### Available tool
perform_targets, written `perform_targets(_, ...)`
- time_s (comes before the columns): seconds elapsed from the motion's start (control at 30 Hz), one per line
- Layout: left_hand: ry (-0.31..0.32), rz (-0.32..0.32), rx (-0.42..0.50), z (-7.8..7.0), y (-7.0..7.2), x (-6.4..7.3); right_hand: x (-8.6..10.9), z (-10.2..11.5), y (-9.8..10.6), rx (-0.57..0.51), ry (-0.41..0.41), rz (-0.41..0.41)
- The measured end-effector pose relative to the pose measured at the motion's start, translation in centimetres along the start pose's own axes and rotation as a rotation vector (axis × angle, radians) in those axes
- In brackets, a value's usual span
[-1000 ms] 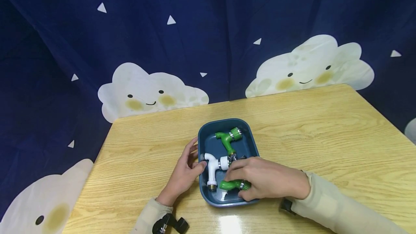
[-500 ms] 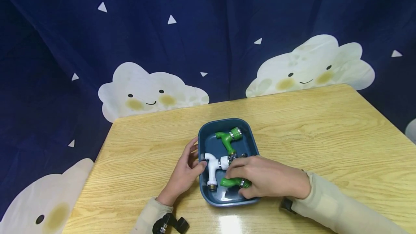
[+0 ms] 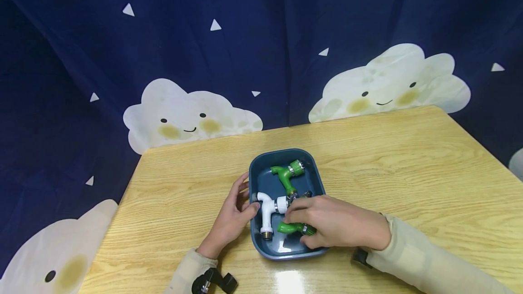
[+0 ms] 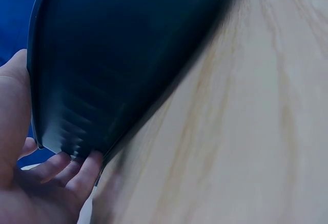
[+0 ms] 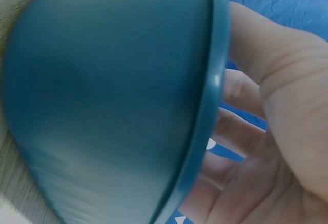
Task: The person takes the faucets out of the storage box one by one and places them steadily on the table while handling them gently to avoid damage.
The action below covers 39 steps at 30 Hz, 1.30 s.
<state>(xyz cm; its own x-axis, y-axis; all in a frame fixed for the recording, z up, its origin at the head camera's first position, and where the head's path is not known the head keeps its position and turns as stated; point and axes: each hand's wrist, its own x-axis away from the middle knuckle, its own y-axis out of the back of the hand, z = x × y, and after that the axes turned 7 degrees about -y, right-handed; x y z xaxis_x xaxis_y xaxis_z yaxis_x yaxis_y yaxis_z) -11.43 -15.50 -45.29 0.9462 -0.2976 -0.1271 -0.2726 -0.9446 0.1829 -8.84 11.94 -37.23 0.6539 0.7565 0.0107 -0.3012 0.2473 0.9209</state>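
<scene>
A dark blue plastic bin (image 3: 282,252) stands on the table with several taps lying in it. My left hand (image 3: 230,219) holds its left side, thumb over the rim and fingers against the outer wall (image 4: 113,70). Reaching over the right rim, my right hand (image 3: 327,221) has its fingers and thumb around a green tap (image 3: 289,228) at the near end; that tap's right part is hidden by the hand. A white tap (image 3: 267,212) lies along the left wall. Another green tap (image 3: 286,177) lies at the far end. In the right wrist view the bin's wall hides the fingertips.
The bin rests on a light wood table (image 3: 392,167). Behind the table hangs a dark blue curtain (image 3: 245,49) with smiling clouds and white triangles. A dark metal piece (image 3: 307,194) shows beside the right hand's fingers inside the bin.
The near green tap has shifted very slightly to the right and away with my right hand's fingers. The left hand, bin and other taps stay where they were.
</scene>
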Motion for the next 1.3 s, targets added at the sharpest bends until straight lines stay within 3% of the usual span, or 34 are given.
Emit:
perform_targets(0.33, -0.017, 0.003, -0.017, 0.17, 0.04, -0.04, 0.08, 0.03, 0.11, 0.003, 0.002, -0.001)
perform_targets(1.3, 0.009, -0.012, -0.024, 0.07, 0.00, -0.01, 0.10, -0.04, 0.50, 0.019, -0.008, -0.018)
